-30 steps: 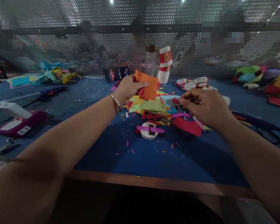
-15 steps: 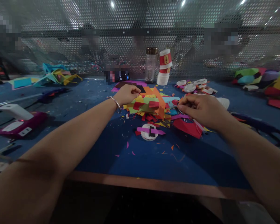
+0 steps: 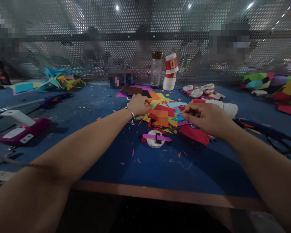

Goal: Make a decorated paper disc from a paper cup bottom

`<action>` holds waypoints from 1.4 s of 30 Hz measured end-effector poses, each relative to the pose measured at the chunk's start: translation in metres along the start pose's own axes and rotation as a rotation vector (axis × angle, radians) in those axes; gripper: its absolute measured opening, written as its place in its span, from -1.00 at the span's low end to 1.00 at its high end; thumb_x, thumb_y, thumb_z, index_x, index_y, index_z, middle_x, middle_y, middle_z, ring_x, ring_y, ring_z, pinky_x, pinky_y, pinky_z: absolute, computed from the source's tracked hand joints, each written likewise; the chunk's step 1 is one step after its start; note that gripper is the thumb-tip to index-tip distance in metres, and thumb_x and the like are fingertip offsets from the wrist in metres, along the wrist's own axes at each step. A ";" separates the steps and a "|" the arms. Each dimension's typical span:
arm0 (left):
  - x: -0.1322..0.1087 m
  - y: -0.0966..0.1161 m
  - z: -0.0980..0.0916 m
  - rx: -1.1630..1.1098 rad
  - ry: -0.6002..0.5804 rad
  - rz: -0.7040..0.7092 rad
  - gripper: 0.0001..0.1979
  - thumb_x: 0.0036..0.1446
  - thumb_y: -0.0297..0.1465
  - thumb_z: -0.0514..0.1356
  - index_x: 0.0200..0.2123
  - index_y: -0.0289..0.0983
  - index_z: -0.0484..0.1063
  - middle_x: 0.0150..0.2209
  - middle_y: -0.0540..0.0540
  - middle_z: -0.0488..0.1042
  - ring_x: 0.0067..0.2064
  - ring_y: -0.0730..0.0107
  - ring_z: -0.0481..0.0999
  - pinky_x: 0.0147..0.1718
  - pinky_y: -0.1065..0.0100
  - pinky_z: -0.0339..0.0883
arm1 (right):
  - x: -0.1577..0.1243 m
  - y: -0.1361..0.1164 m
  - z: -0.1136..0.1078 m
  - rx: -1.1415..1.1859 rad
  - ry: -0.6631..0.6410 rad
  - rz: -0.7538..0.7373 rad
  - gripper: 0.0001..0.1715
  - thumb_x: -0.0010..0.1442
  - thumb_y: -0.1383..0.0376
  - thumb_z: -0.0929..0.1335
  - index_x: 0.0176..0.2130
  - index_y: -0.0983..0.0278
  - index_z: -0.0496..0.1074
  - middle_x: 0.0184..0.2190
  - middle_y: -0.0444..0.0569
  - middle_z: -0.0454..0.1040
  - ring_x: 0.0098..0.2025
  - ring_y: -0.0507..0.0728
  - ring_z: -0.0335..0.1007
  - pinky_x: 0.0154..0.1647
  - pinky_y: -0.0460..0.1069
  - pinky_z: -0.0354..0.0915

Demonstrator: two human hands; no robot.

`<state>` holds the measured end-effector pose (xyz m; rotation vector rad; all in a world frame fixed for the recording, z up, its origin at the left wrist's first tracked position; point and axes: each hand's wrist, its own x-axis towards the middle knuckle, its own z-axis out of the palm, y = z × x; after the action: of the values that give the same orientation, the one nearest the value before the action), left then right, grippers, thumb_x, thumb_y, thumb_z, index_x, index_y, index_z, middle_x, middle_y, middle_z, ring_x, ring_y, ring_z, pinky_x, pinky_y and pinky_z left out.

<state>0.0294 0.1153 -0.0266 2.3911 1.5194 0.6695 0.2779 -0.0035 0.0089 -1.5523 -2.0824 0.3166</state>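
Observation:
My left hand [image 3: 139, 104], with a bangle on the wrist, rests with curled fingers on the far left side of a heap of coloured paper scraps [image 3: 163, 111]. An orange paper piece [image 3: 160, 117] lies on top of the heap. My right hand [image 3: 206, 118] hovers at the heap's right side, thumb and fingers pinched together; what they hold is hidden. In front of the heap sits a white disc [image 3: 155, 138] with a purple strip and a black piece across it. A red paper piece [image 3: 195, 133] lies under my right hand.
The blue table [image 3: 147, 168] has a wooden front edge. Dark scissors [image 3: 271, 136] lie at right, a purple-and-white device [image 3: 19, 127] at left. A glass bottle [image 3: 157, 69], stacked paper cups [image 3: 171, 72] and white rolls [image 3: 199, 90] stand before the perforated screen. Paper piles sit at both far corners.
My left hand dropped the raised orange paper onto the heap and came down to its left side. My right hand stayed pinched at the heap's right.

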 end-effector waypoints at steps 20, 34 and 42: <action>0.005 -0.005 0.009 -0.167 0.115 0.053 -0.85 0.10 -0.51 0.26 -0.22 -0.29 0.55 -0.24 -0.12 0.64 -0.24 0.32 0.58 -0.19 0.33 0.43 | -0.001 -0.001 0.000 -0.012 -0.015 -0.009 -0.73 0.18 0.08 0.35 -0.42 0.19 0.42 -0.55 -0.09 0.44 -0.52 0.07 0.27 -0.43 0.03 0.19; 0.045 0.005 -0.010 0.230 -0.079 0.192 -0.77 0.01 -0.46 0.26 -0.23 -0.22 0.65 -0.18 -0.15 0.66 0.03 0.04 0.55 0.10 0.19 0.28 | -0.002 -0.003 0.001 -0.003 -0.007 -0.026 -0.71 0.18 0.04 0.39 -0.41 0.19 0.46 -0.59 -0.10 0.45 -0.54 0.08 0.29 -0.45 0.02 0.20; 0.070 0.005 -0.009 0.340 -0.208 0.242 -0.84 -0.12 -0.43 0.26 -0.40 -0.19 0.62 -0.38 -0.11 0.60 -0.09 0.04 0.58 -0.10 0.23 0.30 | -0.003 -0.005 0.000 0.000 -0.008 -0.029 -0.77 0.19 0.12 0.37 -0.42 0.20 0.45 -0.57 -0.11 0.44 -0.53 0.07 0.28 -0.44 0.01 0.20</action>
<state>0.0538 0.1755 0.0004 2.8232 1.3610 0.2034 0.2745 -0.0081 0.0100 -1.5215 -2.1089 0.3134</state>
